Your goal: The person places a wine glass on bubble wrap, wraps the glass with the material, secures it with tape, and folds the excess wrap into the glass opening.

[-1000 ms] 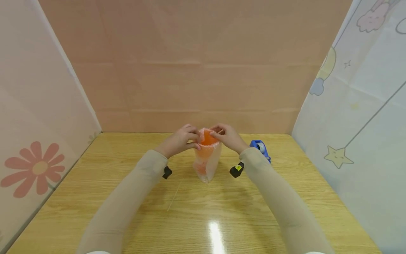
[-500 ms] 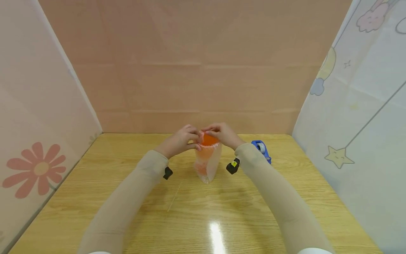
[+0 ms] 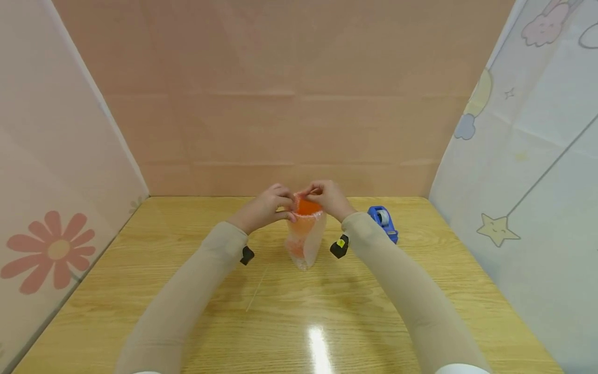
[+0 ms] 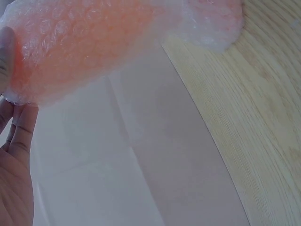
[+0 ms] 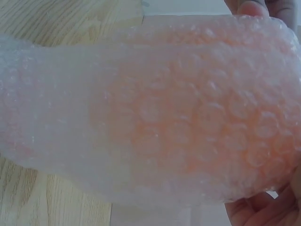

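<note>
An orange open-topped vessel (image 3: 308, 206), wrapped in bubble wrap (image 3: 312, 240), stands upright near the middle of the table. Its lower end narrows, and the wrap hides its full shape. At the left of the rim, my left hand (image 3: 268, 206) pinches the wrap between thumb and fingers. My right hand (image 3: 330, 200) pinches the rim's back right edge, thumb toward the opening. Up close in the left wrist view, the bubble wrap (image 4: 89, 42) covers the orange wall beside my left fingers (image 4: 23, 134). The right wrist view shows the overlapping bubble wrap (image 5: 188, 113) above my right hand (image 5: 268, 209).
A blue tape dispenser (image 3: 384, 224) with a roll of tape stands to the right, partly behind my right sleeve. A thin pale strip (image 3: 256, 291) lies on the wooden table (image 3: 224, 332), front left of the vessel. Cloth-like walls border the table at the back and sides.
My right hand has moved left along the back of the rim, its wrist coming in closer to the vessel. The left hand and the wrapped vessel stay nearly in place.
</note>
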A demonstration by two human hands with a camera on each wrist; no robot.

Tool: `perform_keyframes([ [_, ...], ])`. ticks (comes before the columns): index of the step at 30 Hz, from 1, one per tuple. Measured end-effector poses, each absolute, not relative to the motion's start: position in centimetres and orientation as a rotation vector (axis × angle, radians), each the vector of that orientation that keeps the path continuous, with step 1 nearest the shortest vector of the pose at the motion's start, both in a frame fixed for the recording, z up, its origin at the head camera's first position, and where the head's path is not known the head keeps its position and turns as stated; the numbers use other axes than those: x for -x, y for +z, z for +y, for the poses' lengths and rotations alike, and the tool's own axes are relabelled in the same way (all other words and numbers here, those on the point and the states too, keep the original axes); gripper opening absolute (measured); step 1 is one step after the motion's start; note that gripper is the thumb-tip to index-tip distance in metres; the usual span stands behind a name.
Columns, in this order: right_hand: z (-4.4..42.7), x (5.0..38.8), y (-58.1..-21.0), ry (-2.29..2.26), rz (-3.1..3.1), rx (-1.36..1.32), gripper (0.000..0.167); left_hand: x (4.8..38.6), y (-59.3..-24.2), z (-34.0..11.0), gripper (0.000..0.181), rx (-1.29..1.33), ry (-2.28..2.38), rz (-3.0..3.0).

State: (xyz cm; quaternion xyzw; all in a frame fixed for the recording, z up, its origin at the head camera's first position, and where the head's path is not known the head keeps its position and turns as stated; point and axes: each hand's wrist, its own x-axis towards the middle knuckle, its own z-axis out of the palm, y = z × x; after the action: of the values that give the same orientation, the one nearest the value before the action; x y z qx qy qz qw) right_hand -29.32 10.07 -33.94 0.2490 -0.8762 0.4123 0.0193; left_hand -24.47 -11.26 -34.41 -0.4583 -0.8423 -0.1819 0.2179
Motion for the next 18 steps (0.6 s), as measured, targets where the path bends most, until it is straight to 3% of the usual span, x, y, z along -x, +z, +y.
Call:
perform_keyframes([
  [6,10.4,29.4,-34.1,1.350,-2.681,-0.841,0.013,24.5,-34.3,-11.3,0.020,1.269,-0.496,-2.332],
  [18,13.1,28.5,-35.1,1.762,-2.517,-1.065,0.040,24.4,-34.2,-11.6,0.032,1.247,-0.542,-2.374],
])
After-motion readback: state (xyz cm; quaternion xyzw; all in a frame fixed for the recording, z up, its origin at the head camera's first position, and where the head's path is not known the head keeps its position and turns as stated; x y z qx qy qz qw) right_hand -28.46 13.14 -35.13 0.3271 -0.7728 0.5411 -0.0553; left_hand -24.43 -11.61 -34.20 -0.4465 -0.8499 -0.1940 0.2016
